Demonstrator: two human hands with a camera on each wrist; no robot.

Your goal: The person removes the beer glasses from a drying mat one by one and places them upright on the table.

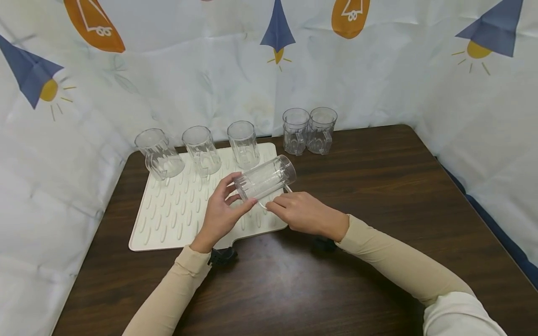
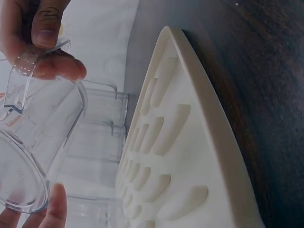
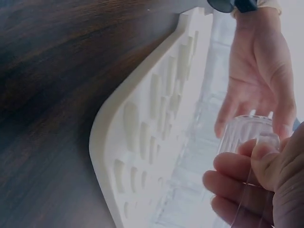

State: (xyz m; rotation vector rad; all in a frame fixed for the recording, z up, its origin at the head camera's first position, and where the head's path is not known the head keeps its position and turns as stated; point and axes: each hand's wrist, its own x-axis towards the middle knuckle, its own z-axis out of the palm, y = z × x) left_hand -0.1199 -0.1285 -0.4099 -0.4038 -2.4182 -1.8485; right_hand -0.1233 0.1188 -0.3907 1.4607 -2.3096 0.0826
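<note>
Two hands (image 1: pixel 222 210) (image 1: pixel 301 213) hold one tilted mug (image 1: pixel 265 178); right apparently by handle (image 2: pixel 21 76).

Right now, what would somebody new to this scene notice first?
First, probably the clear mug held sideways over the right part of a white ribbed mat, one end in the left hand, its handle in the right hand. Next, three more mugs line the mat's back edge, with two others to their right on the brown table. Behind, orange and blue prints brighten the white curtain.
</note>
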